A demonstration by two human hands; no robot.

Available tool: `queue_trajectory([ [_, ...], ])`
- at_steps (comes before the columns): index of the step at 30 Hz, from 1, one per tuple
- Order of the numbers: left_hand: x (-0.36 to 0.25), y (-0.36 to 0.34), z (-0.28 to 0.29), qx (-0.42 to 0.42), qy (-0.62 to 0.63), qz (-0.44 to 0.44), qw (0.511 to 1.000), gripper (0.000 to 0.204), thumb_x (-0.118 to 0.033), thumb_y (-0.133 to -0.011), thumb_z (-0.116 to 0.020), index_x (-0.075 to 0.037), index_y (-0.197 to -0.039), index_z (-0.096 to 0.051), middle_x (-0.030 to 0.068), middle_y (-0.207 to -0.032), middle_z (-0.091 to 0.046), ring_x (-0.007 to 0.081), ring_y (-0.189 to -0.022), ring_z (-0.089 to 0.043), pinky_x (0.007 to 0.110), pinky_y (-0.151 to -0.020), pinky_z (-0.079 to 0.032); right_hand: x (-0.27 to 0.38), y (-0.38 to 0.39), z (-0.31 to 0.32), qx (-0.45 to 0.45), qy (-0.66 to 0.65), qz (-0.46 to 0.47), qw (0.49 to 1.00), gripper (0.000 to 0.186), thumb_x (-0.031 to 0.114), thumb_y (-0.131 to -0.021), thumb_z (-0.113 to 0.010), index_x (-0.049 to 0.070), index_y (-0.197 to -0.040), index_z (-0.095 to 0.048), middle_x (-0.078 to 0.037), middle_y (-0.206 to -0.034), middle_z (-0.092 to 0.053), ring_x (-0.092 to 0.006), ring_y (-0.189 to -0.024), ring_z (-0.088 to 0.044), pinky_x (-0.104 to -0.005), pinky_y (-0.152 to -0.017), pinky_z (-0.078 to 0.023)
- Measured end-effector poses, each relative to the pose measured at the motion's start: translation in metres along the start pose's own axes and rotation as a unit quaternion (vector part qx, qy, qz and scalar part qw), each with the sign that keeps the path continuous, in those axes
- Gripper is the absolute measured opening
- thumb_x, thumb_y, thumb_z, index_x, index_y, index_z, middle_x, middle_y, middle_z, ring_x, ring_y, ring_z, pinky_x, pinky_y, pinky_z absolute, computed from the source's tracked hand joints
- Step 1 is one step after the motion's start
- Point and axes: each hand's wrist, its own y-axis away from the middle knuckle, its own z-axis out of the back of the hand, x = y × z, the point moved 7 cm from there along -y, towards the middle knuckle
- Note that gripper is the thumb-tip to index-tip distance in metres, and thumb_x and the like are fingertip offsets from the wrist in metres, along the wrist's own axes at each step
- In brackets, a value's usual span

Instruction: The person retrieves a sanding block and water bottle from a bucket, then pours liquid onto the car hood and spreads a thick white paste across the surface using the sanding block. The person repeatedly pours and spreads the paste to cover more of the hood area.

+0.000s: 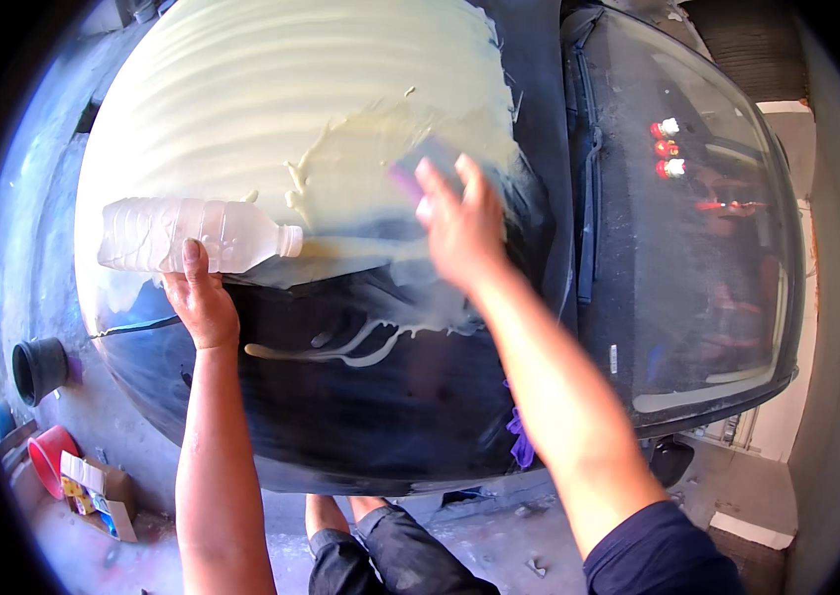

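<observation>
My left hand (200,297) grips a clear plastic bottle (142,235) with a white neck, held on its side over the car hood. My right hand (454,218) presses a flat grey-purple pad (415,164) against the hood. A pale cream, streaky coating (241,109) covers much of the hood, with thicker smears around the pad. The near part of the hood (360,397) is dark, with cream drips across it. A purple cloth or glove (521,436) hangs at the hood's near edge, beside my right forearm.
The windscreen (687,268) and wiper are at the right, with a side mirror (672,461) below. On the floor at the left stand a black bucket (38,372), a red basin (48,456) and a cardboard box (108,501). A wall (836,297) runs along the far right.
</observation>
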Motion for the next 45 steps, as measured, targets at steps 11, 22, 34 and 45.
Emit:
queue_trajectory([
  [11, 0.007, -0.004, -0.008, 0.019, 0.040, 0.001, 0.999, 0.055, -0.034, -0.096, -0.060, -0.003, -0.137, -0.041, 0.0096, -0.125, -0.052, 0.0192, -0.110, -0.054, 0.032, -0.089, -0.047, -0.046, -0.023, 0.021, -0.052, 0.054, -0.053, 0.996, 0.044, 0.022, -0.092, -0.060, 0.019, -0.135, -0.054, -0.028, -0.135, -0.043, -0.0463, -0.122, -0.043, -0.0551, -0.103, -0.033],
  [22, 0.004, -0.002, -0.003, 0.015, 0.024, 0.007, 1.000, 0.051, -0.035, -0.096, -0.059, -0.004, -0.134, -0.044, 0.0096, -0.124, -0.053, 0.0201, -0.111, -0.055, 0.034, -0.089, -0.046, -0.037, -0.005, 0.016, -0.044, 0.057, -0.065, 0.995, 0.044, 0.021, -0.092, -0.059, 0.018, -0.135, -0.054, -0.027, -0.136, -0.043, -0.0457, -0.125, -0.042, -0.0557, -0.103, -0.032],
  [34, 0.000, -0.005, 0.008, 0.012, 0.030, -0.021, 0.999, 0.056, -0.036, -0.097, -0.058, -0.001, -0.137, -0.041, 0.0121, -0.127, -0.052, 0.0240, -0.115, -0.054, 0.038, -0.098, -0.045, 0.016, 0.044, 0.007, -0.011, 0.001, -0.021, 1.000, 0.048, 0.019, -0.090, -0.062, 0.021, -0.137, -0.054, -0.027, -0.138, -0.042, -0.0457, -0.126, -0.041, -0.0570, -0.103, -0.032],
  [45, 0.002, -0.007, 0.016, -0.007, 0.031, -0.003, 0.999, 0.059, -0.036, -0.097, -0.058, 0.001, -0.138, -0.038, 0.0138, -0.129, -0.052, 0.0226, -0.116, -0.054, 0.035, -0.092, -0.046, 0.005, 0.079, 0.029, 0.047, -0.046, -0.003, 0.998, 0.056, 0.017, -0.085, -0.069, 0.027, -0.138, -0.053, -0.025, -0.143, -0.039, -0.0422, -0.130, -0.040, -0.0534, -0.107, -0.030],
])
